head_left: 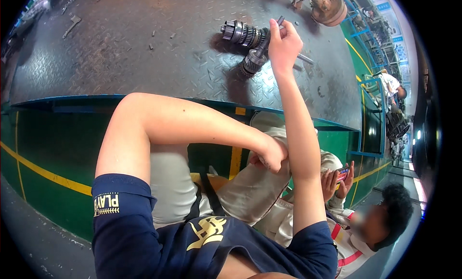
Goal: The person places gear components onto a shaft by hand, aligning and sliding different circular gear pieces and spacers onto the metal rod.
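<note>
My right hand (285,45) is closed around the upper end of a gear shaft (253,61), thumb and fingers pinching its thin dark rod. The shaft leans at a slant, its toothed gear end low over the steel tabletop; I cannot tell whether it touches. Just behind it, a larger gear shaft (239,33) with several stacked gears lies on its side. A thin metal rod (305,59) sticks out to the right of my hand, its other end hidden. Down by my raised knee, my left hand (272,156) rests with curled fingers, partly turned from view and apparently holding nothing.
The worn steel table (130,52) has a blue edge. A flat metal tool (72,26) lies far left, with small bits scattered about. A rusty drum-shaped part (329,10) stands far right. Close on my right, a seated person (370,226) holds a phone (342,174).
</note>
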Demonstrator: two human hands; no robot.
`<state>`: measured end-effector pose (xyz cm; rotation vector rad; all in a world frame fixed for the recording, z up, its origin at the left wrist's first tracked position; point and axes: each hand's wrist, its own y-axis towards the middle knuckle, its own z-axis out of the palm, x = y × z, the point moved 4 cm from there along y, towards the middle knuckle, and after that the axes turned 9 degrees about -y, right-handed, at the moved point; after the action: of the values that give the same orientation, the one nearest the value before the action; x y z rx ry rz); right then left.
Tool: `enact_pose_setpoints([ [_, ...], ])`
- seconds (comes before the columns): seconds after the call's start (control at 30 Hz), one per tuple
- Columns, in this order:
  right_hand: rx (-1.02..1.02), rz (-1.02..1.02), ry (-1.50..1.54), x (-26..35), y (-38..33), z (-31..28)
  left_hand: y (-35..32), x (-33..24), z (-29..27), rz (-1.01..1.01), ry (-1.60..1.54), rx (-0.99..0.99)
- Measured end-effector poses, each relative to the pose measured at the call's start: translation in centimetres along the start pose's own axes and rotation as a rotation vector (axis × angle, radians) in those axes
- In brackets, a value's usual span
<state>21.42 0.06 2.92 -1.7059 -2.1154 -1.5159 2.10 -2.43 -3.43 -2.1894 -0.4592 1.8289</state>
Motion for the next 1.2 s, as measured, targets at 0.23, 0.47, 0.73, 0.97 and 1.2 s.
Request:
enact_pose_setpoints([
  [0.23,0.007,-0.092,-0.043,1.3,0.0,0.9,0.0,0.7,-0.2,0.013,-0.013,0.003],
  [0.47,0.062,-0.157,-0.111,2.7,-0.7,1.3,-0.8,0.4,-0.5,-0.032,-0.025,-0.003],
  [0.73,0.083,-0.266,-0.113,4.0,-1.6,2.1,-0.1,0.8,-0.2,-0.035,0.029,0.0],
  [0.97,0.077,-0.323,-0.086,4.7,-2.3,1.1,-0.2,0.2,-0.1,-0.031,0.014,0.011],
  [1.2,0.097,-0.354,-0.095,5.4,-3.3,0.6,-0.2,-0.2,0.2,0.017,-0.003,-0.023],
])
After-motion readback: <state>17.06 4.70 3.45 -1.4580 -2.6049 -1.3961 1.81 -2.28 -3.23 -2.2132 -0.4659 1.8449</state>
